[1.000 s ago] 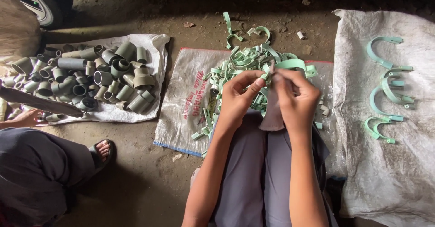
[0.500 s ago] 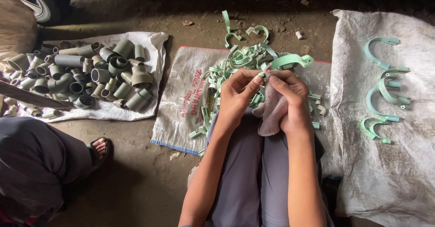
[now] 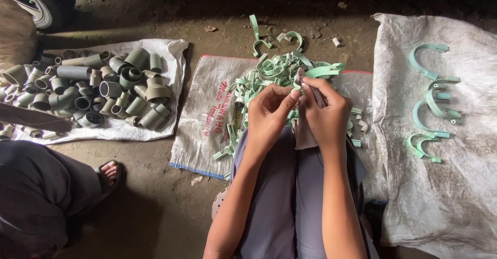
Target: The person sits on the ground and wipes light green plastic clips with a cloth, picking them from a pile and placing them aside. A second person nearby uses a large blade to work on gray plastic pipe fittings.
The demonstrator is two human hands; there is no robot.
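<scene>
- Pinching one pale green pipe clamp, my right hand has its fingers closed on the lower end of the curved piece, which arcs up toward 1 o'clock from the fingertips.
- My left hand meets it at the same spot, thumb and fingers drawn together against the clamp and a brownish rag that hangs down between both hands onto my lap.
- I see both hands touching each other at the fingertips, just above my knees in grey-blue trousers.
- At 12 o'clock from the hands lies a heap of green clamps, piled on a white woven sack spread on the dirt floor.
- A few loose clamps sit on bare ground beyond the heap, further toward 12 o'clock.
- At 3 o'clock a second, larger sack carries a short column of sorted clamps, well apart from the hands.
- At 9 o'clock a third sack holds a pile of grey pipe fittings.
- At 8 o'clock another person's sandalled foot and dark-clad leg rest on the floor.
- At 11 o'clock, in the far corner, part of a vehicle tyre shows.
</scene>
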